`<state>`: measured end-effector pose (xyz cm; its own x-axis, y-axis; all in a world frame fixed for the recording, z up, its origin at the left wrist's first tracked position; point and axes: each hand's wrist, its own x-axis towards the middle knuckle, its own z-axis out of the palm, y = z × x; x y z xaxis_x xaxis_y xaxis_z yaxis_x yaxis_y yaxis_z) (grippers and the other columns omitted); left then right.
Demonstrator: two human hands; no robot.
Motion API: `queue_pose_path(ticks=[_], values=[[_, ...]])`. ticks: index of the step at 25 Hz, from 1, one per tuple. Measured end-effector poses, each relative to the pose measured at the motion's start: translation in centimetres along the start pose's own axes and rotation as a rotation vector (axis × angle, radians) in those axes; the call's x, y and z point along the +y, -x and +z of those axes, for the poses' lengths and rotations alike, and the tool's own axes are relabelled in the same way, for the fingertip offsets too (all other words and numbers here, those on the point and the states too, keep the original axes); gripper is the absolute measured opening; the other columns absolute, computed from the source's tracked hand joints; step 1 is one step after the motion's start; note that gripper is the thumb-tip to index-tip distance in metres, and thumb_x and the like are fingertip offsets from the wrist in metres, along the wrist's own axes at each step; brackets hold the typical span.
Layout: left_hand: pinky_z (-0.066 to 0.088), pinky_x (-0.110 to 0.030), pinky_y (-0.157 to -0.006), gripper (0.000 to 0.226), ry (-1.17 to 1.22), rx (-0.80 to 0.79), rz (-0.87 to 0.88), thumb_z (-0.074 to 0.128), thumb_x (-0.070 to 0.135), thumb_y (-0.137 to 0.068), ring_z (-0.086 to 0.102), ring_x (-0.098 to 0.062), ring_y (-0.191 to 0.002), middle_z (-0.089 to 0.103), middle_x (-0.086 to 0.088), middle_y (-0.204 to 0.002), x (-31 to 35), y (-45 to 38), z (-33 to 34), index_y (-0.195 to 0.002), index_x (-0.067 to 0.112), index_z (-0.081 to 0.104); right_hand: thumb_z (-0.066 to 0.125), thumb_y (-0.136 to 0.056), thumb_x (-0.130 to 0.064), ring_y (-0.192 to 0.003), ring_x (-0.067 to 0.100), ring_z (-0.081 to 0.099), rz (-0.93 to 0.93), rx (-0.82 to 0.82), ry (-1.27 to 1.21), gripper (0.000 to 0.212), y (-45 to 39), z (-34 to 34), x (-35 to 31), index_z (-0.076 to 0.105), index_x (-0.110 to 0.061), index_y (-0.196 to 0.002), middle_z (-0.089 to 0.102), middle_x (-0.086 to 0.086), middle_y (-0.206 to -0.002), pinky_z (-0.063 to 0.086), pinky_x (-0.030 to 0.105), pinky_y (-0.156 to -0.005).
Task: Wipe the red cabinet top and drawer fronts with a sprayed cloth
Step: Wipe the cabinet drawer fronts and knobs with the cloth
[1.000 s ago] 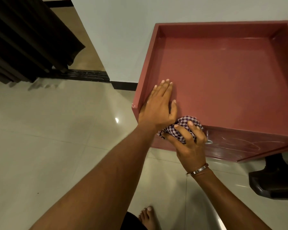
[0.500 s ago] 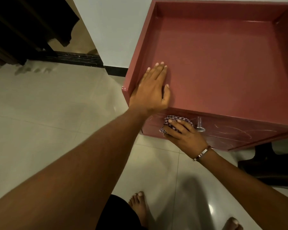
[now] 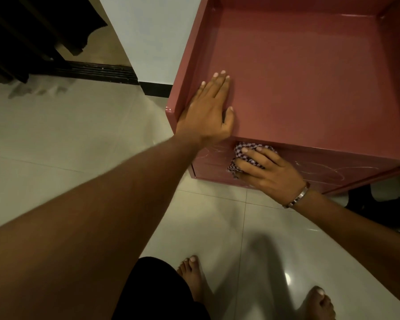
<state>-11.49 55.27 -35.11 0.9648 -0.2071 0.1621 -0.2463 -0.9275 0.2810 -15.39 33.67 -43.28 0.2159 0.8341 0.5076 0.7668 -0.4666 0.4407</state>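
A glossy red cabinet (image 3: 310, 72) with a raised rim on three sides of its top stands against a pale wall (image 3: 153, 35) on cream floor tiles (image 3: 67, 139). The left hand (image 3: 208, 109) lies flat, fingers straight, on the top's front left corner. The right hand (image 3: 266, 169) presses a bunched purple-and-white checked cloth (image 3: 240, 155) against the upper drawer front (image 3: 333, 169), which shows faint whitish streaks, possibly scratches. Bare feet stand below.

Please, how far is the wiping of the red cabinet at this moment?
Done, apparently: the cabinet top shows no smears. In hand: the right hand presses the checked cloth on the upper drawer front; the left hand rests flat on the top. Left: whitish streaks beside the cloth and the lower front.
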Motion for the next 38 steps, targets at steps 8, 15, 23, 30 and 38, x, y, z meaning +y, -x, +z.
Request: queue_pose_path(ticks=[8, 15, 23, 30, 38], values=[[0.007, -0.037, -0.123, 0.066, 0.093, -0.081, -0.009, 0.034, 0.029, -0.096, 0.006, -0.019, -0.151, 0.011, -0.009, -0.163, -0.5, -0.6, -0.8, -0.154, 0.006, 0.014, 0.047, -0.089, -0.016, -0.119, 0.019, 0.051, -0.137, -0.25, 0.018, 0.031, 0.3, 2.2, -1.2, 0.074, -0.027, -0.078, 0.068, -0.009, -0.113, 0.028, 0.035, -0.107], [0.007, -0.032, -0.123, 0.057, 0.148, -0.029, -0.062, 0.033, 0.022, -0.101, 0.009, -0.017, -0.15, 0.015, -0.007, -0.162, -0.2, -0.6, -1.0, -0.154, 0.007, 0.019, 0.043, -0.093, -0.013, -0.122, 0.021, 0.047, -0.164, -0.265, -0.016, 0.036, -0.6, 2.5, -1.7, 0.073, -0.026, -0.077, 0.067, -0.007, -0.114, 0.028, 0.034, -0.108], [0.007, -0.034, -0.123, 0.056, 0.134, -0.056, -0.046, 0.029, 0.027, -0.103, 0.008, -0.019, -0.15, 0.015, -0.01, -0.162, -0.5, -0.4, -0.7, -0.153, 0.005, 0.018, 0.053, -0.087, -0.011, -0.129, 0.02, 0.044, -0.272, -0.184, 0.064, 0.03, -4.7, 3.1, -1.9, 0.069, -0.025, -0.109, 0.063, -0.009, -0.126, 0.028, 0.033, -0.113], [0.009, -0.032, -0.122, 0.056, 0.131, 0.0, -0.041, 0.031, 0.024, -0.1, 0.013, -0.02, -0.15, 0.021, -0.011, -0.16, -0.4, -0.4, -0.5, -0.152, 0.003, 0.024, 0.03, -0.087, -0.008, -0.115, 0.016, 0.062, -0.349, -0.357, -0.03, 0.051, -8.6, 5.4, -5.5, 0.077, -0.029, -0.083, 0.07, -0.008, -0.113, 0.036, 0.032, -0.108], [0.01, -0.036, -0.123, 0.058, 0.116, -0.04, -0.046, 0.031, 0.024, -0.1, 0.011, -0.018, -0.15, 0.017, -0.009, -0.162, -0.1, -0.4, -0.7, -0.154, 0.006, 0.019, 0.071, -0.076, -0.012, -0.126, 0.017, 0.054, -0.332, -0.391, -0.034, 0.023, -2.4, 3.0, -1.8, 0.074, -0.025, -0.094, 0.064, -0.007, -0.126, 0.036, 0.03, -0.11]])
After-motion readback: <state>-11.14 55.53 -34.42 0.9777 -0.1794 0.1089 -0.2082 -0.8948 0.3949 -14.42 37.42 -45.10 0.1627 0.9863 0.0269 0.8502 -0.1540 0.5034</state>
